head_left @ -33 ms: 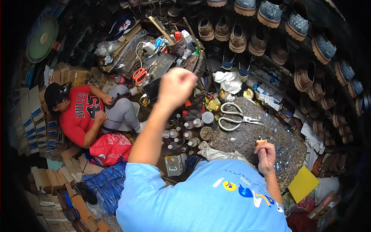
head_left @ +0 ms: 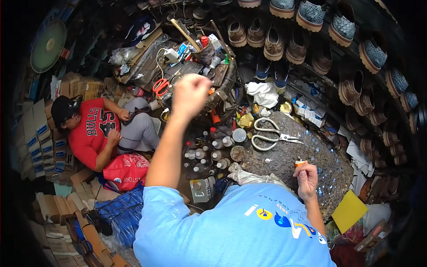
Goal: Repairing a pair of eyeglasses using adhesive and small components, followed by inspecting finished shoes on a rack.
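Fingers [head_left: 299, 167] unmoved, pinching orange piece [head_left: 300, 163]

A: scissors [head_left: 271, 133] polished metal, glossy. slab [head_left: 293, 153] rough speckled stone, matt
B: bottles [head_left: 213, 153] shiny plastic. boxes [head_left: 40, 138] plain cardboard. shoes [head_left: 311, 15] woven textured uppers, tee [head_left: 231, 227] matt cloth

A light blue short-sleeved T-shirt [head_left: 231, 227] is worn, marked across the chest with a print in white, yellow and darker blue. Both forearms are left bare, and no gloves are seen.
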`<state>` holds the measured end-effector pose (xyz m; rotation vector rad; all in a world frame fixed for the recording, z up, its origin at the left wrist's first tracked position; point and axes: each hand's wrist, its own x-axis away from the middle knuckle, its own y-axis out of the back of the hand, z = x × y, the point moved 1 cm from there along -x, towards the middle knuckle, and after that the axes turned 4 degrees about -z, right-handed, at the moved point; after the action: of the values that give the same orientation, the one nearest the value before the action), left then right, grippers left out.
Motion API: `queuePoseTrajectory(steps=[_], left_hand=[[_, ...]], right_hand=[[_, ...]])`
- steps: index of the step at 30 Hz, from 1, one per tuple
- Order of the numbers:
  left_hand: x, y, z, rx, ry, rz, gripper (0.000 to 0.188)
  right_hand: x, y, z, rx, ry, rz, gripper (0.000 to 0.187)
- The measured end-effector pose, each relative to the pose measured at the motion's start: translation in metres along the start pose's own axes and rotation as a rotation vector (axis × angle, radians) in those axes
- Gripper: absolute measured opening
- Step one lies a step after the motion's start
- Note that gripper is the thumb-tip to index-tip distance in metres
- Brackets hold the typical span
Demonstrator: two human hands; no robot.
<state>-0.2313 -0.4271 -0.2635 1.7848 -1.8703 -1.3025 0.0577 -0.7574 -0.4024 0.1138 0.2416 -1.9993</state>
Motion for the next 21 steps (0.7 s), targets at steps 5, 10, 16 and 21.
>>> queuePoseTrajectory(steps=[5, 10, 16, 21], left_hand=[[-0.057, 0.064, 0.12, -0.348, 0.227, -0.155, 0.023], [-0.065, 0.067, 0.186, -0.598, 0.289, 0.159, 0.034], [-0.057, 0.059, 0.207, -0.722, 0.256, 0.285, 0.045], [-0.061, 0.065, 0.201, -0.645, 0.218, 0.243, 0.041]], right_hand=[[-0.017, -0.005, 0.013, 0.147, 0.165, 0.111, 0.008], [-0.017, -0.005, 0.014, 0.106, 0.137, 0.066, 0.008], [-0.017, -0.002, 0.011, 0.178, 0.066, 0.116, 0.013], [-0.017, -0.006, 0.016, 0.222, 0.047, 0.11, 0.016]])
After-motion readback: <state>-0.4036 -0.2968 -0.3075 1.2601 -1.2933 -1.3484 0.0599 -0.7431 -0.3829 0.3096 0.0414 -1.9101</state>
